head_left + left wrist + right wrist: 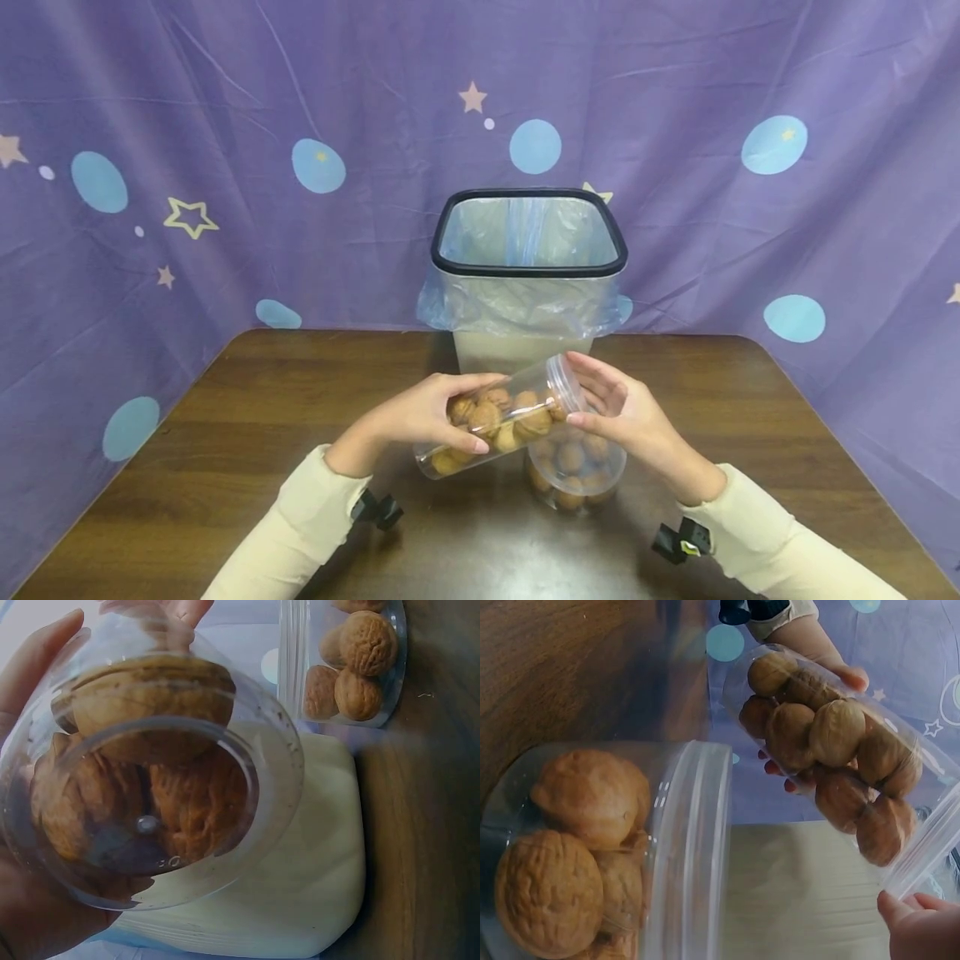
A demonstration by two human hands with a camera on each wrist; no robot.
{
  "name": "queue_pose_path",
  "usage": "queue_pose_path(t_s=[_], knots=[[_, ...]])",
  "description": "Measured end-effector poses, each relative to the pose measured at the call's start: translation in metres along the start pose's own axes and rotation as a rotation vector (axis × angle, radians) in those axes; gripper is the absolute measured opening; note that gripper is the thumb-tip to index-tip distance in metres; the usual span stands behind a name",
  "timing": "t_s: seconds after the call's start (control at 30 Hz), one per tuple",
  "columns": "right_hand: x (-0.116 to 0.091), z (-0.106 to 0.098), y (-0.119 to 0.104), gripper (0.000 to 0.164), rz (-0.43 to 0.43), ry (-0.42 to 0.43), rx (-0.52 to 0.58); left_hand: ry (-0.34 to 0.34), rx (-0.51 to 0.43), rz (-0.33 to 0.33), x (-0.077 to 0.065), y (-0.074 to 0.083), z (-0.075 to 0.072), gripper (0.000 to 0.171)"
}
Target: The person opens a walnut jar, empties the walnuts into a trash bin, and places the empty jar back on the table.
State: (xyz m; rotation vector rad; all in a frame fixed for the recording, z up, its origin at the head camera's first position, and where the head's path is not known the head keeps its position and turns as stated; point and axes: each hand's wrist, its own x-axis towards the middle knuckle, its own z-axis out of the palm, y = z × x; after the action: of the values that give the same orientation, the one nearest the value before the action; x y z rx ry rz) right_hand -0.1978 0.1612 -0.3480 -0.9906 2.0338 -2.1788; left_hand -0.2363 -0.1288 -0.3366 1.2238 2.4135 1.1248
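A clear plastic jar (pixel 491 425) of walnuts is held tilted above the table, its lidded end raised to the right. My left hand (pixel 420 412) grips the jar's body, thumb in front and fingers behind. At the other end, my right hand (pixel 633 421) holds the clear lid (pixel 564 383) between thumb and fingers. Just under that lid, a second clear jar (pixel 576 479) of walnuts stands upright on the table; the right wrist view has its ridged rim (pixel 694 862) up close. The left wrist view looks through the held jar's base (pixel 150 825) at walnuts.
Behind the jars stands a pale bin (pixel 517 346) with a black rim (pixel 528 272) and a bluish plastic liner (pixel 525 304). Under everything is a brown wooden table (pixel 315 383). A purple patterned curtain (pixel 375 83) hangs around its back and sides.
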Motion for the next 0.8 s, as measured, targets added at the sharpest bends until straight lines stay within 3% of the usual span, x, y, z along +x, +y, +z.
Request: queue_pose_path(t_s=[0.33,0.8], knots=[[0.002,-0.005,0.001,0.078,-0.080,-0.091,0.088,-0.033,-0.073,0.002,-0.002,0.004,-0.002,0.078],[0.004,-0.013,0.003,0.080,-0.132,-0.224,0.036,-0.070,-0.146,0.013,-0.002,0.004,-0.003,0.077]])
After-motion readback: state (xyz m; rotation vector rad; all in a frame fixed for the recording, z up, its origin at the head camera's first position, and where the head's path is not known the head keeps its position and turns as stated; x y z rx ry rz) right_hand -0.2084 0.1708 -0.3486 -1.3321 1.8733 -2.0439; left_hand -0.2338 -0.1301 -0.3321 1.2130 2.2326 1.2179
